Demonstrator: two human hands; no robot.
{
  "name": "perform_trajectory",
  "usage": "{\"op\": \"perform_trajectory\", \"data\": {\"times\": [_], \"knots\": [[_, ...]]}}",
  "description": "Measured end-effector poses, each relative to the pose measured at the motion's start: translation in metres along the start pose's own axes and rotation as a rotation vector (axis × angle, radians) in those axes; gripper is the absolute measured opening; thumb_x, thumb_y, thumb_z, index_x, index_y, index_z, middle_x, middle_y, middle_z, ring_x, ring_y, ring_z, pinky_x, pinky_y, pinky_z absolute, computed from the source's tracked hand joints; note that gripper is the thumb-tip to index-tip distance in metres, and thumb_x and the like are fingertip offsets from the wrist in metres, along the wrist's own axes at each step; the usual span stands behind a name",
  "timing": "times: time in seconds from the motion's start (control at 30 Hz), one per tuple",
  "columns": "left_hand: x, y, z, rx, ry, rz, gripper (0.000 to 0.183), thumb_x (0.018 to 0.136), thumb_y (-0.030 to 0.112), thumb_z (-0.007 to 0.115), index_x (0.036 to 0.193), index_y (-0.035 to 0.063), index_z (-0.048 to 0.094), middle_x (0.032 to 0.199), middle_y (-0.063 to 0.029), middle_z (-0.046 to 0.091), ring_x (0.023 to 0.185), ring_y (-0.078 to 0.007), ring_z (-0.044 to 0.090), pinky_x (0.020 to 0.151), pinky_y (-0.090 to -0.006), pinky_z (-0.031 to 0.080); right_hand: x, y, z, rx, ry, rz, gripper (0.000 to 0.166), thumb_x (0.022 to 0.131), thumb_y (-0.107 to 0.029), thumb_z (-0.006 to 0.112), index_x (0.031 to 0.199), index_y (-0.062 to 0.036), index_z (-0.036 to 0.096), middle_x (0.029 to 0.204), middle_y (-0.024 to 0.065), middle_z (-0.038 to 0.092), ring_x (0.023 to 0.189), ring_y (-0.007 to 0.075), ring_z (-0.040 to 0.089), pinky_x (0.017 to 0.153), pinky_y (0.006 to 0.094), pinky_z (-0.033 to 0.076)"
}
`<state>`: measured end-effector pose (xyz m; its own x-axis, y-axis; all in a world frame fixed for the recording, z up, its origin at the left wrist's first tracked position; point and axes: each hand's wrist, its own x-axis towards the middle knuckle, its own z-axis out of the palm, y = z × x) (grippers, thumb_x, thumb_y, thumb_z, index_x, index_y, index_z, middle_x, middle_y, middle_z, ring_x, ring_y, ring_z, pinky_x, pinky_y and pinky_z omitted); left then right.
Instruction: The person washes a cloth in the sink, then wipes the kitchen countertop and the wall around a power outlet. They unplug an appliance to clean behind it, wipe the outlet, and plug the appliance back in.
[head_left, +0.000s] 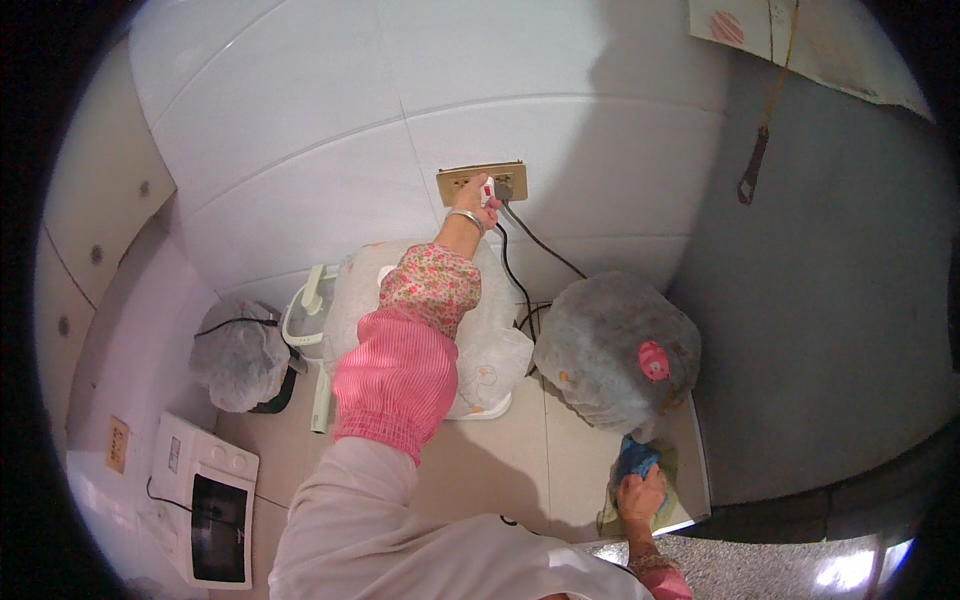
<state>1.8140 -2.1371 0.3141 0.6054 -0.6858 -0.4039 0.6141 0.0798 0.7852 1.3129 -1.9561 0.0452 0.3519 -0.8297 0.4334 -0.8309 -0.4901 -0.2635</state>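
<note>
My left hand (474, 204) reaches up to the wall and grips a white plug (488, 189) with a red switch, at a gold-coloured wall socket plate (448, 177). A dark plug (505, 192) sits in the same plate, just right of my fingers. Low on the right, my right hand (642, 495) is closed on a bunched blue cloth (636, 456). Beneath it a greenish cloth (613, 523) lies near the counter's front corner. Under my left arm stands an appliance wrapped in a whitish translucent cover (491, 352); my sleeve hides part of it.
A rounded appliance under a thin cover (615, 345) with a pink patch stands right, close to a grey panel (817, 315). Black cords (541, 244) hang from the socket. Left are a covered pot-like appliance (238, 360), a pale green handled frame (298, 322) and a white microwave (217, 487).
</note>
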Motion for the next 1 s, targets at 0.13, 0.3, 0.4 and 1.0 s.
{"op": "perform_trajectory", "data": {"times": [0.13,0.3,0.4,1.0], "knots": [[-0.004,-0.010,0.008,-0.042,0.061,0.007,0.027,0.075,0.037,0.064,0.090,0.0160,0.054,0.080,-0.0089,0.053,0.052,-0.0132,0.043,0.051,-0.0272,0.035,-0.002,0.004,-0.002,-0.003,-0.037,0.019,0.013,0.054,-0.012,0.068,0.058,-0.0065,0.057,0.081,0.0154,0.048,0.074,0.0357,0.051,0.058,0.0443,0.043],[-0.001,0.002,-0.007,-0.088,-0.043,-0.012,0.031,0.074,0.035,0.065,0.094,0.0151,0.053,0.083,-0.0166,0.051,0.049,-0.0099,0.039,0.047,-0.0238,0.030,0.001,0.003,-0.001,0.001,-0.088,0.021,0.013,0.054,-0.014,0.068,0.061,-0.0085,0.058,0.083,0.0163,0.048,0.077,0.0359,0.050,0.058,0.0454,0.042],[-0.011,-0.005,-0.009,-0.044,-0.042,0.047,0.031,0.076,0.035,0.062,0.096,0.0146,0.052,0.085,-0.0174,0.051,0.049,-0.0091,0.038,0.043,-0.0236,0.026,0.004,-0.002,-0.005,0.010,-0.102,0.079,0.014,0.054,-0.014,0.068,0.062,-0.0089,0.058,0.083,0.0168,0.047,0.076,0.0361,0.050,0.058,0.0455,0.042],[-0.052,-0.008,-0.020,0.074,-0.118,0.177,0.030,0.077,0.035,0.062,0.091,0.0125,0.049,0.078,-0.0061,0.051,0.058,-0.0119,0.050,0.043,-0.0219,0.031,-0.008,0.016,0.019,0.053,-0.094,0.009,0.018,0.057,-0.015,0.066,0.068,-0.0078,0.054,0.087,0.0192,0.048,0.074,0.0381,0.050,0.059,0.0492,0.040]]}}
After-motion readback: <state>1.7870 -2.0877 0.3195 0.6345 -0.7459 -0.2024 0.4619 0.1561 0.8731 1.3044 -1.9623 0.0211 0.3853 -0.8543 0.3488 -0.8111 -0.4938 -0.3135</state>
